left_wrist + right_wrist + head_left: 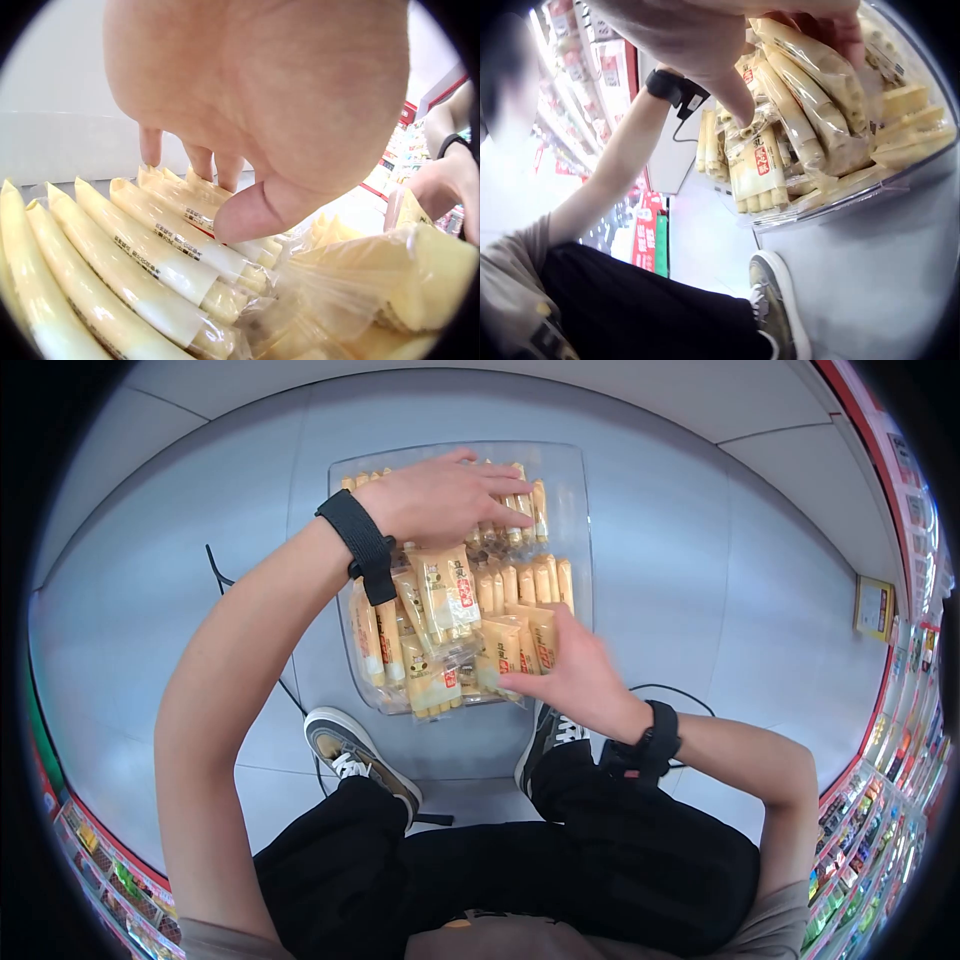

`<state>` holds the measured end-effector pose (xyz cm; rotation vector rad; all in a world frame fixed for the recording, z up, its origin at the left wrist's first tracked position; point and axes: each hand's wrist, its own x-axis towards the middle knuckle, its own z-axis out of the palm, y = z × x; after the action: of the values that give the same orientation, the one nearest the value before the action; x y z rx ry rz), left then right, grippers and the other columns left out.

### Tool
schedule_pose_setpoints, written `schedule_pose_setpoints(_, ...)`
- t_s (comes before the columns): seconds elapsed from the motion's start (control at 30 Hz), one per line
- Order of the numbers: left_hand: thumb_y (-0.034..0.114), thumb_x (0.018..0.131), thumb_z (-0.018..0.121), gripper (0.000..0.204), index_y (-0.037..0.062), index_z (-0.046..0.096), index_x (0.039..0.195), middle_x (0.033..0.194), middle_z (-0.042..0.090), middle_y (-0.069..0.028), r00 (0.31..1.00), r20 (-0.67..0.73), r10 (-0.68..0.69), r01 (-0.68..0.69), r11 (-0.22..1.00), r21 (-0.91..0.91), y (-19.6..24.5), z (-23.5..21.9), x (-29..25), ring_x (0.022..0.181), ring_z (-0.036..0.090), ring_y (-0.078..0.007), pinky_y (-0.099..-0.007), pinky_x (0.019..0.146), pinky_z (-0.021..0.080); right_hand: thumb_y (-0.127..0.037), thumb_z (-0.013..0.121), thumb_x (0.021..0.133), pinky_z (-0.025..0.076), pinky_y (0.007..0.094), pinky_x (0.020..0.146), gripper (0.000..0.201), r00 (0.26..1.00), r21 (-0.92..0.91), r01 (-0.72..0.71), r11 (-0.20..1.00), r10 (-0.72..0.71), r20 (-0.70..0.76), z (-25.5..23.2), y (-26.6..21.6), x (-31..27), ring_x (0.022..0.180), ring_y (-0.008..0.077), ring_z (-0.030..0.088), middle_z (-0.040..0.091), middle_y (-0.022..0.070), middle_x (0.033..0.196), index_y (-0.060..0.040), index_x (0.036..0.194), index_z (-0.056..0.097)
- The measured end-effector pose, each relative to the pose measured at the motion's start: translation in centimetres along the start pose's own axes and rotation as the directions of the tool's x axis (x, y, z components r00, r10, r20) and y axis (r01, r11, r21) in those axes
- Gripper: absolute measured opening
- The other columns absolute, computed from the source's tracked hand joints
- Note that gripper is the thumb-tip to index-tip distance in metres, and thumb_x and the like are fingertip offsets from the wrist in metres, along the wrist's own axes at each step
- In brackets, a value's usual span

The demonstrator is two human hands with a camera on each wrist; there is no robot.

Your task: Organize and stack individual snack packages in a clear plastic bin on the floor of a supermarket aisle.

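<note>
The left hand [450, 495] spreads its fingers over packets [445, 595] in the tub's [586, 520] upper half. At centre, the right hand [590, 675] grips others.

Pale grey tiles [660, 540] cover the floor here, thin seams between them — and over on the right, red-edged shelves [860, 840] curve past, crowded with small colourful packets.

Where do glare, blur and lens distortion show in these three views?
Head view: strong fisheye bending, black edges, right hand slightly blurred; left wrist view: glare on the packets; right wrist view: shelves overexposed and soft.
</note>
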<state>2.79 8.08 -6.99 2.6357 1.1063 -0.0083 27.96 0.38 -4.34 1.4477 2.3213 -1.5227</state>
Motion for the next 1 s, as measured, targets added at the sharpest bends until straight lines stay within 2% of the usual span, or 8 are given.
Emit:
schedule_pose_setpoints(0.03,-0.004,0.077,0.051,0.064,0.0251,0.056,0.134,0.149,0.041,-0.0035,1.000,-0.007,0.003,-0.003,1.000,0.003,-0.1,0.0,-0.1,0.138,0.037,-0.0202,-0.0456,0.110,0.032,-0.030,0.081,0.075,0.052,0.0442,0.083,0.075,0.997,-0.123,0.061,0.991,-0.065,-0.033,0.2,-0.8,0.1,0.094,0.0395,0.064,0.059,0.0238,0.115,-0.0001,0.129,0.039)
schedule_pose_setpoints(0.13,-0.006,0.076,0.051,0.067,0.0247,0.054,0.135,0.150,0.039,-0.0029,1.000,0.021,-0.007,0.007,1.000,0.015,0.0,-0.2,0.0,0.139,0.035,-0.0204,-0.0470,0.111,0.031,-0.033,0.078,0.076,0.052,0.0460,0.080,0.072,0.998,-0.258,0.052,0.965,-0.044,0.037,0.7,-2.4,0.9,0.091,0.0422,0.064,0.061,0.0245,0.110,-0.0003,0.127,0.039)
schedule_pose_setpoints(0.27,-0.007,0.074,0.051,0.070,0.0248,0.053,0.136,0.151,0.037,-0.0020,0.999,0.047,-0.012,0.011,1.000,0.017,0.2,-0.5,-0.1,0.140,0.034,-0.0214,-0.0474,0.113,0.030,-0.027,0.075,0.076,0.052,0.0476,0.077,0.066,1.000,-0.162,-0.005,0.987,0.009,0.028,0.3,-2.4,1.7,0.088,0.0431,0.064,0.064,0.0241,0.100,-0.0005,0.124,0.039)
schedule_pose_setpoints(0.43,-0.007,0.072,0.051,0.072,0.0249,0.053,0.136,0.150,0.039,-0.0029,0.999,0.015,-0.033,0.034,0.999,-0.040,0.1,0.0,-0.4,0.140,0.034,-0.0222,-0.0476,0.114,0.029,-0.026,0.074,0.071,0.052,0.0475,0.073,0.058,0.999,-0.075,-0.003,0.997,0.000,-0.037,-6.3,-4.3,2.3,0.083,0.0438,0.063,0.061,0.0282,0.092,0.0043,0.109,0.042)
schedule_pose_setpoints(0.57,-0.005,0.072,0.051,0.070,0.0242,0.055,0.135,0.149,0.041,-0.0040,1.000,0.004,-0.024,0.024,1.000,-0.012,0.0,0.2,-0.3,0.140,0.034,-0.0219,-0.0481,0.114,0.029,-0.025,0.073,0.072,0.053,0.0463,0.073,0.052,0.943,-0.342,0.090,0.935,-0.191,-0.274,-8.6,-3.4,6.4,0.085,0.0443,0.063,0.060,0.0298,0.095,0.0082,0.103,0.046)
schedule_pose_setpoints(0.63,-0.004,0.072,0.051,0.069,0.0239,0.055,0.135,0.149,0.041,-0.0042,1.000,-0.009,-0.029,0.029,0.999,-0.015,0.1,0.2,-0.3,0.140,0.034,-0.0219,-0.0483,0.114,0.029,-0.024,0.073,0.072,0.053,0.0459,0.073,0.051,0.912,-0.473,0.116,0.873,-0.282,-0.297,-8.8,-3.1,8.1,0.086,0.0446,0.063,0.060,0.0306,0.096,0.0098,0.101,0.047)
schedule_pose_setpoints(0.83,-0.004,0.071,0.051,0.070,0.0234,0.054,0.135,0.149,0.041,-0.0044,0.999,-0.037,-0.032,0.031,0.999,-0.016,0.2,0.5,-0.6,0.140,0.034,-0.0217,-0.0488,0.114,0.028,-0.024,0.073,0.074,0.055,0.0466,0.067,0.051,0.930,-0.579,0.035,0.814,-0.239,-0.280,-8.5,-3.9,10.9,0.081,0.0470,0.064,0.058,0.0292,0.095,0.0099,0.101,0.045)
schedule_pose_setpoints(1.0,-0.005,0.072,0.049,0.062,0.0182,0.056,0.130,0.145,0.044,-0.0053,0.998,-0.037,-0.053,0.049,0.995,-0.091,0.4,0.0,-0.6,0.138,0.036,-0.0220,-0.0490,0.113,0.029,-0.020,0.073,0.075,0.055,0.0471,0.065,0.051,0.901,-0.646,0.051,0.762,-0.314,-0.298,-8.3,-4.8,11.2,0.079,0.0466,0.064,0.057,0.0291,0.094,0.0090,0.105,0.043)
